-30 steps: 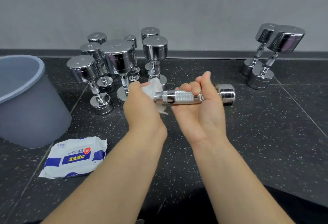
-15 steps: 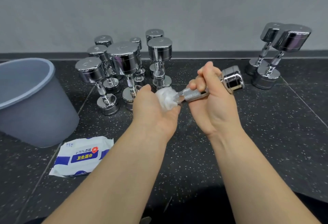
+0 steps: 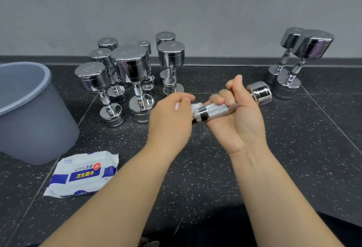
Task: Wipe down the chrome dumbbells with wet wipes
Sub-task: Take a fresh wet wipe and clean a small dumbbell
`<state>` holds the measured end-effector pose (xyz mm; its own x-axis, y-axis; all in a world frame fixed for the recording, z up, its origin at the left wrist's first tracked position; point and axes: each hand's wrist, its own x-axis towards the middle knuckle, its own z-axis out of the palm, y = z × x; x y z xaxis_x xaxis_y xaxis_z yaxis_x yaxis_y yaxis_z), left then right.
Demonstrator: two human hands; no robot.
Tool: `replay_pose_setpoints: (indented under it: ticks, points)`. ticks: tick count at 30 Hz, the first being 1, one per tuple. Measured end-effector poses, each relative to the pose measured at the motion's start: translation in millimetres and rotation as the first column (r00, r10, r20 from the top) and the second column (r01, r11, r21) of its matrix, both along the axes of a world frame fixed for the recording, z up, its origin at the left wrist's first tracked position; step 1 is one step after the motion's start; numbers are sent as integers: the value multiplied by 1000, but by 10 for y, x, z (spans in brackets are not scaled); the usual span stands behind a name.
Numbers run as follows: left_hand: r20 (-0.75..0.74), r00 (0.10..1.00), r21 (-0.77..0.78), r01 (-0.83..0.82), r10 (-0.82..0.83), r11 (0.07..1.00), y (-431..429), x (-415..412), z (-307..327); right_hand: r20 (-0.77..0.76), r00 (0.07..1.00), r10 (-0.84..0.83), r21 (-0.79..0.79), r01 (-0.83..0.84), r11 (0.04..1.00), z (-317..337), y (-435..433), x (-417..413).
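Two hands work one chrome dumbbell (image 3: pixel 213 109) above the dark speckled floor (image 3: pixel 293 148). My right hand (image 3: pixel 241 121) is palm up, fingers curled round the knurled handle, thumb raised toward 12 o'clock. The bar passes through that fist on a line from 8 o'clock to 2 o'clock. The free head projects from the fist at 2 o'clock, clear of the fingers. The lower end leaves the fist at 8 o'clock.

My left hand (image 3: pixel 169 121), back toward the camera, closes its fingers over a white wet wipe (image 3: pixel 195 106) at that lower end. The wipe touches the bar just beside the right hand's fingers. The head at this end is hidden behind the left hand, and I cannot tell how much of it the wipe covers.

At 10 o'clock from the grip, a cluster of dumbbells (image 3: pixel 131 66) stands on end near the wall. At 2 o'clock, beyond the free head, a pair of dumbbells (image 3: pixel 313 45) stands on end, tilted. A grey bin (image 3: pixel 29 113) sits at 9 o'clock, well apart. The wipes pack (image 3: pixel 84 174) lies flat at 8 o'clock, near the bin's base.
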<state>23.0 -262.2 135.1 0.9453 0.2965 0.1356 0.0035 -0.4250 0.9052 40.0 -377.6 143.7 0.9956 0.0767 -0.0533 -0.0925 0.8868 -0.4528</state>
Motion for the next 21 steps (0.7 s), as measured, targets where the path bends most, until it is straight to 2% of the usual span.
replay_pose_setpoints:
  ticks: [1,2,3,4,5,6,7,9,10,11,12,14,16,21]
  points:
    - [-71,997,-220,-13,-3,975,31,26,14,17,1000,8,19,-9,1000,9,21,-11]
    - [-141,989,-488,-24,-51,872,51,26,80,35,999,9,36,-10,999,24,52,-21]
    - [-153,982,-726,-35,-112,687,67,25,148,47,999,-1,52,-2,999,50,93,-31]
    - [-105,984,-894,-32,-141,448,72,9,211,44,999,-21,72,18,997,78,133,-41]
    - [-69,991,-961,-35,-115,274,75,-16,245,27,999,-47,95,44,994,100,173,-50]
    - [-58,996,-976,-43,-65,213,43,-38,253,10,997,-82,105,80,991,115,185,-57]
    - [-59,998,-951,-56,-3,303,10,-46,241,5,993,-118,89,117,989,127,191,-57]
    - [-34,994,-726,-97,105,681,-92,-45,164,30,982,-186,2,186,983,139,172,-48]
    - [0,992,-581,-101,124,808,-130,-48,122,47,976,-214,-44,216,975,139,159,-42]
    - [20,993,-460,-94,115,883,-150,-40,71,58,970,-237,-83,241,967,129,151,-42]
    - [13,995,-387,-88,101,918,-160,-28,20,63,965,-253,-115,259,959,111,153,-47]
    - [-47,994,-293,-107,97,950,-160,-8,-115,69,958,-278,-178,286,942,51,188,-59]
    - [-141,986,-367,-138,92,920,-155,-15,-216,84,945,-316,-255,327,910,-6,237,-56]
    - [-361,931,-702,-312,57,640,-95,72,-242,304,888,-346,-461,455,762,-20,327,-49]
